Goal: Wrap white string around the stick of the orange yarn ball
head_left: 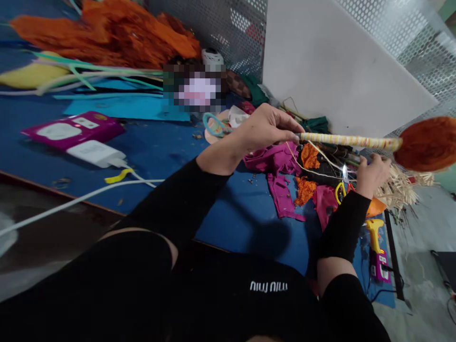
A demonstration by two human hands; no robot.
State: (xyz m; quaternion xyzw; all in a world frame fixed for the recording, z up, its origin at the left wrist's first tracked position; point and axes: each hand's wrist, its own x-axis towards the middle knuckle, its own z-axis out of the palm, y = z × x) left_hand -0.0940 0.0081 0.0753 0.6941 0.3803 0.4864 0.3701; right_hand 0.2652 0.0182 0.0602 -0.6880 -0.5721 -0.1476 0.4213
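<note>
My left hand (269,126) pinches one end of a stick (349,139) wrapped in pale yellow and white strip. It is held level above the table, with a round, fuzzy rust-orange head (427,144) at its far right end. A loose pale strip trails from the held end down towards the right. Lower, beside a bundle of dark sticks, is my right hand (374,175) with its fingers curled in. What they hold, if anything, cannot be made out. Scissors (344,183) with yellow and orange handles lie just left of it.
Magenta cloth (272,159) and orange crumpled scraps (305,191) lie on the blue table (228,223). A yellow glue gun (375,232) sits at the right edge by a purple power strip (380,266). Another power strip (71,132) with a white charger and cable (85,192) is at left.
</note>
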